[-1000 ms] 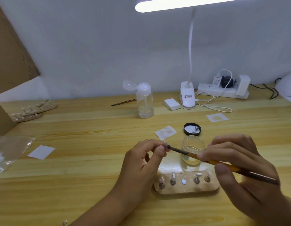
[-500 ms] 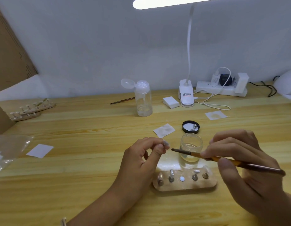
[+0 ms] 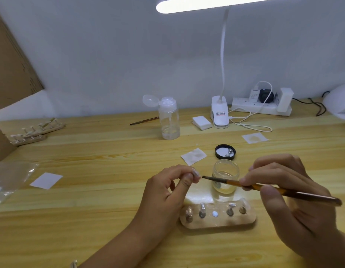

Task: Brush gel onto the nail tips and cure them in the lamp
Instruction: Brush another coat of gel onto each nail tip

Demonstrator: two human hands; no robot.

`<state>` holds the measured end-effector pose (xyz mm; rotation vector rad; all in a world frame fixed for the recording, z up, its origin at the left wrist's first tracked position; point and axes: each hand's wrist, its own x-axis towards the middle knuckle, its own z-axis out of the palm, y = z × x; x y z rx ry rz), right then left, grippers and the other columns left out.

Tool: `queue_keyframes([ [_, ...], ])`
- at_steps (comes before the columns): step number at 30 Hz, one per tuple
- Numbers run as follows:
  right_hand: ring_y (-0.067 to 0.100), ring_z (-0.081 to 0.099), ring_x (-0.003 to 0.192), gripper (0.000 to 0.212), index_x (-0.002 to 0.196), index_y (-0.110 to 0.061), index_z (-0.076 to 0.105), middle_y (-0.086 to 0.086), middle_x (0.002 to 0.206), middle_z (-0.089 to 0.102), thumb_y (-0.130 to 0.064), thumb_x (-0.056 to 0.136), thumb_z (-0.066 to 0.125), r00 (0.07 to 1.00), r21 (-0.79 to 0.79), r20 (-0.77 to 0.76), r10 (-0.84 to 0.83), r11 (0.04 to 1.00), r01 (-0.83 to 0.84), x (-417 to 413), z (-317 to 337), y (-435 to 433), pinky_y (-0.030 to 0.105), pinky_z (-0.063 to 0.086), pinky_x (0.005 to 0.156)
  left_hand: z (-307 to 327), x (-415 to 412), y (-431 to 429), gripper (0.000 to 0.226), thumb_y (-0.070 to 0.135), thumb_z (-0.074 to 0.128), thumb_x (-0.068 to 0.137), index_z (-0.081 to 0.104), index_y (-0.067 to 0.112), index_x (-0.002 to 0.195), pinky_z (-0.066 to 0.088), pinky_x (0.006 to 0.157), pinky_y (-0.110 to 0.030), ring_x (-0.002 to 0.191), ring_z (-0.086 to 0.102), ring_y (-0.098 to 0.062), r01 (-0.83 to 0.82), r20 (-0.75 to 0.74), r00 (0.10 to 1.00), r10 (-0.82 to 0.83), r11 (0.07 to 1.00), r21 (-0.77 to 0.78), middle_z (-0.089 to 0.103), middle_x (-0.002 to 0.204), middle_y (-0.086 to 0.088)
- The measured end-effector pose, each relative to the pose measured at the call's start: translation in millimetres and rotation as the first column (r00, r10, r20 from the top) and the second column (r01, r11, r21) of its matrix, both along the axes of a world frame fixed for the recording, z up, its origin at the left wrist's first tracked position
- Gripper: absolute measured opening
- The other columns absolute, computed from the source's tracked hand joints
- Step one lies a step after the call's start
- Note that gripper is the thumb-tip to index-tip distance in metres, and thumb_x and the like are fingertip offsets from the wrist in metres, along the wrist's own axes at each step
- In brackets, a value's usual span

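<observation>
Left hand [image 3: 167,192] pinches a nail tip [image 3: 196,173] between thumb and forefinger, other fingers curled in. The tip sits just left of the jar [image 3: 225,176]. Right hand [image 3: 289,190], right of the jar, grips the brush [image 3: 264,187] pen-style, thumb and first fingers closed on the orange shaft. Brush crosses in front of the jar, bristles pointing left, end just beside the nail tip; can't tell if they touch.

Jar: clear glass, open, a little clear liquid at the bottom, standing on the table [image 3: 90,190]. Black lid [image 3: 225,151] lies inside-up just behind the jar, small metal bits in it. Wooden holder [image 3: 218,223] lies just in front of the jar, metal pegs [image 3: 202,210] in a row on top. Wipe [image 3: 193,156] is behind-left of the jar. Bottle [image 3: 169,120], flip cap open, is further behind-left. Clip lamp base [image 3: 219,113] and power strip [image 3: 253,108] are well behind the jar, at the wall. White dome [image 3: 339,101] is far behind-right, cut by the frame edge.
</observation>
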<state>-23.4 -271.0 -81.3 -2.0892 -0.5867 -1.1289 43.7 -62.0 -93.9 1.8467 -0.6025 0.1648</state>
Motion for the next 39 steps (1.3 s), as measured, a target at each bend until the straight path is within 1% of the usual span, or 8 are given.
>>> queue_keyframes([
  [5, 0.012, 0.060, 0.099, 0.028, 0.101, -0.023, 0.066, -0.013, 0.089, 0.069, -0.037, 0.104, 0.042, 1.000, 0.032, -0.004, 0.022, 0.999, -0.022, 3.9, -2.6, 5.7, 0.033, 0.039, 0.084, 0.3, -0.2, 0.0, 0.020, 0.026, 0.054, 0.092, 0.071, 0.029, 0.083, 0.043, 0.075, -0.024, 0.094, 0.065, -0.010, 0.003, 0.013, 1.000, -0.003, 1.000, 0.017, 0.071, 0.087, 0.018],
  [10, 0.013, 0.059, 0.092, 0.020, 0.088, -0.022, 0.066, -0.013, 0.080, 0.066, -0.017, 0.089, 0.047, 1.000, 0.059, -0.006, 0.018, 0.998, -0.018, 1.9, -0.8, 1.4, 0.029, 0.038, 0.083, 0.8, -0.5, -0.4, 0.020, 0.026, 0.054, 0.091, 0.071, 0.030, 0.082, 0.041, 0.073, -0.018, 0.092, 0.065, -0.007, -0.010, 0.012, 1.000, 0.010, 1.000, 0.009, 0.071, 0.085, 0.019],
  [16, 0.012, 0.060, 0.098, 0.031, 0.099, -0.022, 0.067, -0.019, 0.092, 0.067, -0.039, 0.105, 0.041, 0.999, 0.059, -0.022, 0.037, 0.998, -0.035, 3.8, -2.4, 5.1, 0.031, 0.040, 0.084, 0.2, -0.3, -0.1, 0.020, 0.026, 0.054, 0.091, 0.071, 0.031, 0.081, 0.042, 0.074, -0.018, 0.094, 0.066, -0.009, -0.007, 0.005, 1.000, 0.007, 1.000, 0.025, 0.072, 0.087, 0.018],
  [22, 0.014, 0.059, 0.093, 0.023, 0.084, -0.015, 0.068, -0.011, 0.077, 0.065, -0.016, 0.088, 0.046, 0.999, 0.073, -0.030, 0.024, 0.997, -0.021, 2.1, -3.1, 0.9, 0.036, 0.039, 0.081, 0.4, -1.0, 0.5, 0.021, 0.027, 0.053, 0.092, 0.070, 0.030, 0.081, 0.042, 0.075, -0.023, 0.092, 0.065, -0.008, -0.001, 0.004, 1.000, 0.001, 1.000, 0.025, 0.071, 0.086, 0.017],
  [28, 0.014, 0.060, 0.100, 0.029, 0.100, -0.021, 0.068, -0.016, 0.091, 0.067, -0.036, 0.103, 0.043, 0.998, 0.076, -0.049, 0.046, 0.996, -0.042, 3.7, -4.2, 3.7, 0.037, 0.040, 0.084, 0.0, -0.8, 0.3, 0.021, 0.025, 0.053, 0.093, 0.071, 0.028, 0.082, 0.044, 0.076, -0.027, 0.095, 0.065, -0.009, 0.001, 0.002, 1.000, -0.001, 0.999, 0.032, 0.071, 0.088, 0.017],
  [33, 0.015, 0.060, 0.093, 0.021, 0.086, -0.018, 0.068, -0.012, 0.076, 0.066, -0.017, 0.090, 0.047, 0.998, 0.090, -0.044, 0.045, 0.995, -0.041, 2.3, -4.2, 1.1, 0.040, 0.040, 0.080, -0.4, -0.1, 0.5, 0.020, 0.024, 0.053, 0.092, 0.071, 0.028, 0.083, 0.044, 0.075, -0.030, 0.094, 0.065, -0.008, -0.004, 0.004, 1.000, 0.004, 1.000, 0.021, 0.071, 0.087, 0.018],
  [36, 0.016, 0.059, 0.097, 0.026, 0.092, -0.020, 0.068, -0.016, 0.085, 0.066, -0.031, 0.101, 0.046, 0.997, 0.118, -0.050, 0.057, 0.992, -0.051, 3.1, -4.7, 0.8, 0.046, 0.043, 0.078, -0.6, 0.1, 0.3, 0.021, 0.024, 0.053, 0.093, 0.070, 0.028, 0.083, 0.044, 0.076, -0.031, 0.095, 0.065, -0.010, 0.004, 0.005, 1.000, -0.004, 1.000, 0.025, 0.071, 0.088, 0.018],
  [39, 0.016, 0.059, 0.102, 0.033, 0.102, -0.023, 0.066, -0.020, 0.096, 0.067, -0.042, 0.105, 0.039, 0.994, 0.118, -0.080, 0.069, 0.991, -0.059, 4.6, -5.8, 3.4, 0.045, 0.044, 0.080, -0.8, 0.3, 0.3, 0.020, 0.025, 0.053, 0.093, 0.070, 0.029, 0.083, 0.044, 0.076, -0.031, 0.095, 0.065, -0.010, 0.004, 0.008, 1.000, -0.004, 1.000, 0.028, 0.070, 0.088, 0.019],
])
